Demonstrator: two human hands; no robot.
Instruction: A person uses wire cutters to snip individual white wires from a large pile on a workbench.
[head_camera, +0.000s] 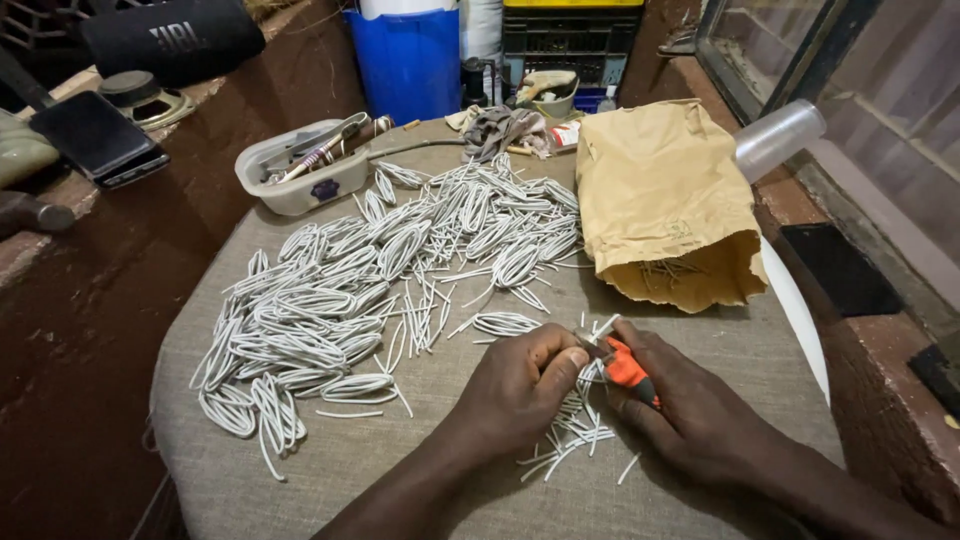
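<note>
My left hand (515, 385) pinches a short piece of white cable (606, 327) near the front of the cloth-covered table (300, 470). My right hand (690, 405) grips orange-handled pliers (626, 368), whose jaws meet the cable between the two hands. Under and between my hands lies a small heap of short white cable offcuts (575, 435). A large spread of coiled white cable loops (370, 270) covers the middle and left of the table.
An open brown paper bag (665, 200) with thin nails inside lies at the right. A white plastic tub (300, 170) with tools sits at the back left, rags behind it. A phone (98, 137) and black speaker (175, 38) rest on the left ledge. A blue bucket (408, 62) stands behind.
</note>
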